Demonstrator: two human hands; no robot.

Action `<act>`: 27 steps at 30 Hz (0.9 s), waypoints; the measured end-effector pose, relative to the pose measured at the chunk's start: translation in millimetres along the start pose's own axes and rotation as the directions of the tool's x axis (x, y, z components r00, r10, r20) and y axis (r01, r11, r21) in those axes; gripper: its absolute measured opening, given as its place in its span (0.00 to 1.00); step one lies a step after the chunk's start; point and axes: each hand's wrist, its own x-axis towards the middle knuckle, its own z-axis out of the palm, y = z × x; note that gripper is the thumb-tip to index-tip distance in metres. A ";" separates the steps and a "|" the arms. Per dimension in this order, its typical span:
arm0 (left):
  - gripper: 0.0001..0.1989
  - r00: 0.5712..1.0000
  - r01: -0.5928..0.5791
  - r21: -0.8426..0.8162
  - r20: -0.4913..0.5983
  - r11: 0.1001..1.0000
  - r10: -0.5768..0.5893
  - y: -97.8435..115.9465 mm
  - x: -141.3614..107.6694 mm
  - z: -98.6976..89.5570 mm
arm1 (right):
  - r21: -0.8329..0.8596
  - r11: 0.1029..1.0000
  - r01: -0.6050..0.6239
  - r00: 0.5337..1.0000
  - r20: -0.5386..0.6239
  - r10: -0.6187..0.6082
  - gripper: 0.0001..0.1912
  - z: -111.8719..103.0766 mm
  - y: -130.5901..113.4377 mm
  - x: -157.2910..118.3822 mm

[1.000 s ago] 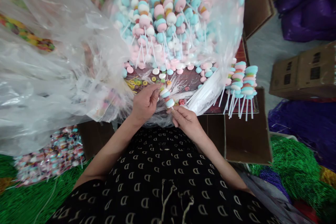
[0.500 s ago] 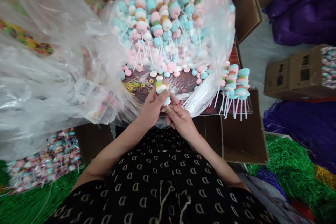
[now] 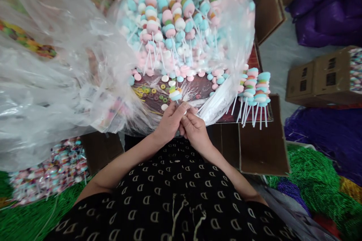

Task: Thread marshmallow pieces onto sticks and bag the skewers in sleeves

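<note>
A marshmallow skewer (image 3: 175,93) with white and blue marshmallows and a yellow-green gummy ring stands out beyond my fingertips, over the table's near side. My left hand (image 3: 169,122) is closed around its lower part, thumb and forefinger together. Pressed close against it, my right hand (image 3: 195,130) is closed in a pinch. A small white marshmallow (image 3: 185,112) shows between the fingertips where the hands meet; most of it is hidden. Just beyond lie loose gummy rings (image 3: 154,91) and a loose white marshmallow (image 3: 164,107).
A clear bag (image 3: 240,37) of marshmallows, with finished skewers on top, fills the table's back. White sticks (image 3: 210,105) lie right of my hands. Finished skewers (image 3: 261,88) overhang the table's right edge. Plastic bags (image 3: 65,71) crowd the left; an open carton (image 3: 263,139) stands below right.
The threaded pieces now sit clear beyond my fingers, with the blue marshmallow up against the others. My left hand has slid down toward my right, and a white marshmallow shows between them.
</note>
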 end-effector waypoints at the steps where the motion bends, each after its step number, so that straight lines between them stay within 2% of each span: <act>1: 0.21 1.000 0.006 0.021 0.010 1.000 -0.006 0.3 -1.5 -0.7 | 0.021 1.000 -0.011 1.000 0.005 0.011 0.31 -0.4 0.0 -0.2; 4: 0.24 0.998 -0.019 0.017 0.053 1.000 0.018 6.7 -3.0 -2.5 | 0.035 0.999 0.000 0.999 0.033 -0.002 0.31 -4.0 -2.3 -0.9; 7: 0.30 0.995 -0.098 -0.073 -0.005 0.993 0.098 18.5 2.4 -5.6 | 0.013 0.999 0.041 0.998 0.054 -0.041 0.28 -7.7 -5.3 -1.4; 10: 0.24 0.982 -0.168 -0.140 -0.113 0.976 0.153 29.4 12.1 -10.5 | -0.017 0.999 0.050 0.996 0.078 -0.048 0.27 -8.2 -5.3 -1.5; 13: 0.16 0.968 -0.216 -0.106 -0.153 0.971 0.199 33.5 20.8 -15.5 | -0.055 0.998 0.041 0.994 0.101 -0.035 0.27 -8.5 -3.2 -1.9; 17: 0.18 0.946 -0.282 -0.041 -0.181 0.959 0.270 31.3 26.4 -18.1 | -0.112 0.990 0.082 0.993 0.088 -0.072 0.25 -12.1 -0.2 -4.3; 23: 0.21 0.959 -0.215 -0.019 -0.191 0.976 0.207 32.9 18.5 -4.7 | -0.131 0.986 0.104 0.994 0.027 -0.102 0.27 -10.3 3.4 -5.4; 27: 0.20 0.964 -0.207 -0.072 -0.185 0.976 0.191 34.8 10.3 5.5 | -0.171 0.979 0.107 0.993 -0.029 -0.113 0.26 -7.0 2.7 -6.8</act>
